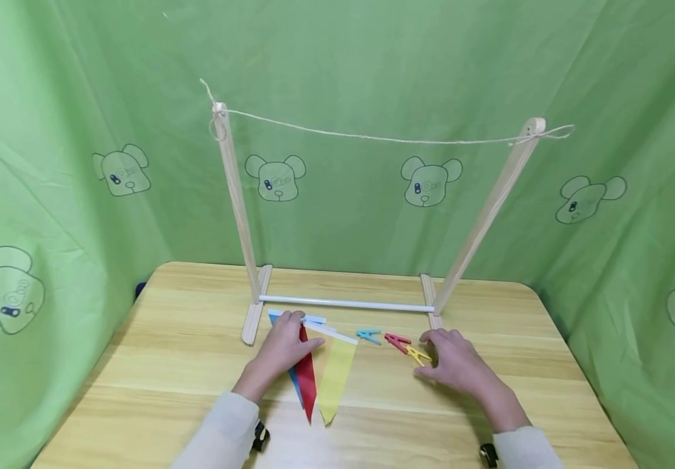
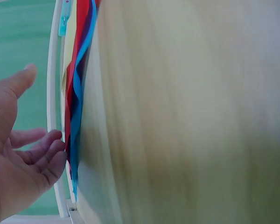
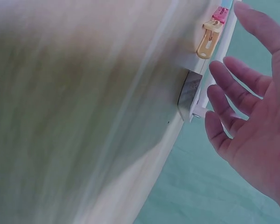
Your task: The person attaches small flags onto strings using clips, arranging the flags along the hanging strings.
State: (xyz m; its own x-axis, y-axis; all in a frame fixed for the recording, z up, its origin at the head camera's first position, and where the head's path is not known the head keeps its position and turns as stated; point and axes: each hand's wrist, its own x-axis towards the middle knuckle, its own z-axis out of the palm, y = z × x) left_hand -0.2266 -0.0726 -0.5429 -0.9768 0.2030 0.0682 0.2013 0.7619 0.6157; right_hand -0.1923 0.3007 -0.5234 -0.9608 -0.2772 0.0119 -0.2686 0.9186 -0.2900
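Note:
Three cloth flags with white top bands lie on the table: a blue flag (image 1: 297, 384), a red flag (image 1: 307, 385) and a yellow flag (image 1: 339, 372). My left hand (image 1: 285, 342) is over the blue and red ones, fingers loosely bent and thumb spread; in the left wrist view its fingertips are at the cloth edges, apparently touching. Farther right are a blue clothespin (image 1: 368, 335), a red-pink clothespin (image 1: 397, 342) and a yellow clothespin (image 1: 418, 355). Beside the yellow one, my right hand (image 1: 457, 365) is relaxed with fingers apart, holding nothing.
Behind the flags stands a frame with a left wooden post (image 1: 236, 195), a right wooden post (image 1: 490, 215) and a white crossbar (image 1: 346, 303). A thin string (image 1: 367, 137) sags slightly between the post tops. Green curtains (image 1: 343, 65) surround the wooden table (image 1: 373, 417).

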